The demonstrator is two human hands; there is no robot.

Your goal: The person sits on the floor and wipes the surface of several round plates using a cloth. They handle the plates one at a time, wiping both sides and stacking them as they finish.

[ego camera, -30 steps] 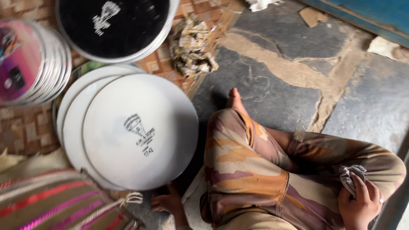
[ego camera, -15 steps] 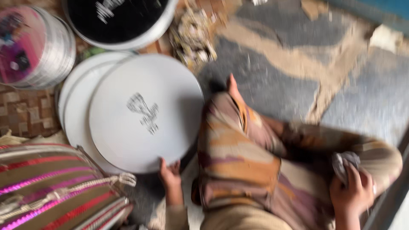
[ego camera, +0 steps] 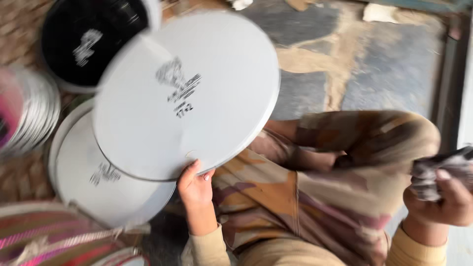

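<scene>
Here the left hand (ego camera: 196,184) is gripping the lower edge of a round grey disc (ego camera: 189,93), holding it tilted above a stack of similar discs (ego camera: 106,189) lying on the floor. The right hand (ego camera: 446,194) is clutching a crumpled grey cloth (ego camera: 438,170) beside the patterned trousers (ego camera: 320,187). A black disc (ego camera: 93,42) is sitting further back.

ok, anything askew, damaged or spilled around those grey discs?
Nothing damaged or spilled. The top grey disc is tilted, off the stack, gripped at its lower edge by the left hand. The right hand holds a crumpled cloth. Motion blur hides fine detail.
</scene>
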